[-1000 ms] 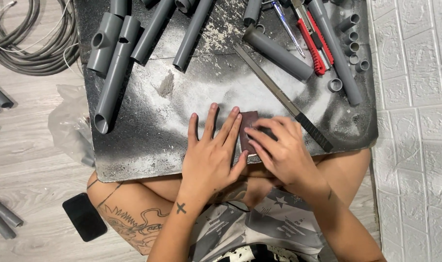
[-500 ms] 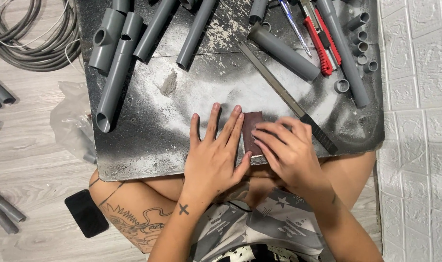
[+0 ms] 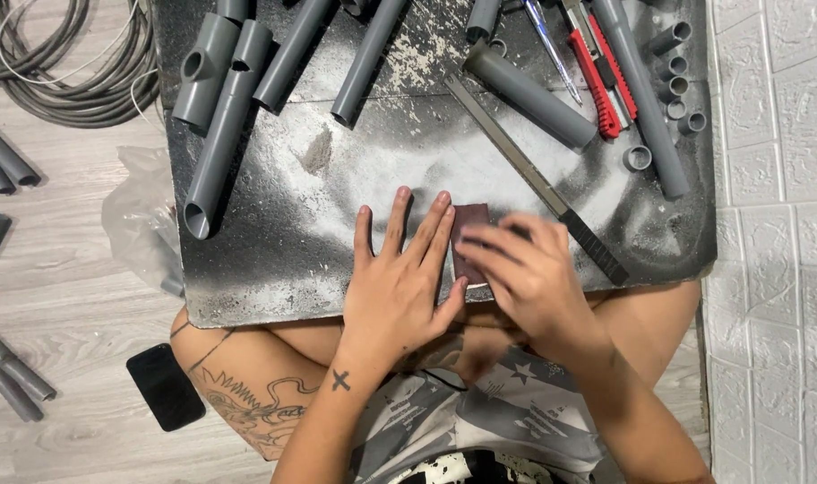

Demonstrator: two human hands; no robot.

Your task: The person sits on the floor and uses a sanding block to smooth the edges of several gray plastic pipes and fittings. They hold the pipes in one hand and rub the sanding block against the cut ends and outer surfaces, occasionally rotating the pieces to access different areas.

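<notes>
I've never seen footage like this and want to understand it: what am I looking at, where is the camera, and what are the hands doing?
The camera sits on a person's head and looks straight down at their lap, so you see their own two bare hands; there is no machine. A dark board, dusted with pale powder, rests across their crossed legs. The left hand lies flat, fingers spread, beside a small reddish-brown sheet that looks like sandpaper. The right hand presses down on that sheet; whatever is under its fingers is hidden. Farther up the board lie grey plastic pipes, short pipe rings, a long flat metal file and a red utility knife. A coil of cable and a black phone lie on the wooden floor.
</notes>
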